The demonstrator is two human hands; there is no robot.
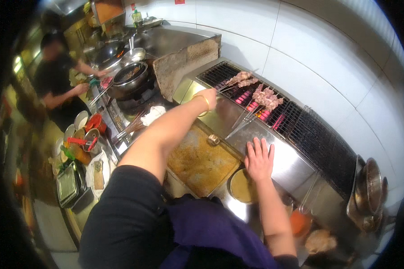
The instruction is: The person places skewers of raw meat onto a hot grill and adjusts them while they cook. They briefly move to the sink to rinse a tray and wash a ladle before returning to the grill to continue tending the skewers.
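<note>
My left hand (208, 97), with a gold bangle at the wrist, grips the metal ends of a bunch of meat skewers (240, 79) lying over the left part of the grill grate (219, 75). To their right a second bunch of meat skewers (266, 97) rests on the grate, its bare handles sticking out over the steel front ledge (222, 112). Pink-orange heating elements (252, 106) glow beneath the meat. Palm down, my right hand (258, 159) lies on the ledge below those handles, fingers spread and holding nothing.
Below the ledge are a brown, greasy griddle plate (202, 158) and a round yellowish container (244, 185). A large wok (129, 79) stands on a burner at left, near a co-worker (55, 75). Metal bowls (368, 188) stand at right. Seasoning containers (96, 122) crowd the left counter.
</note>
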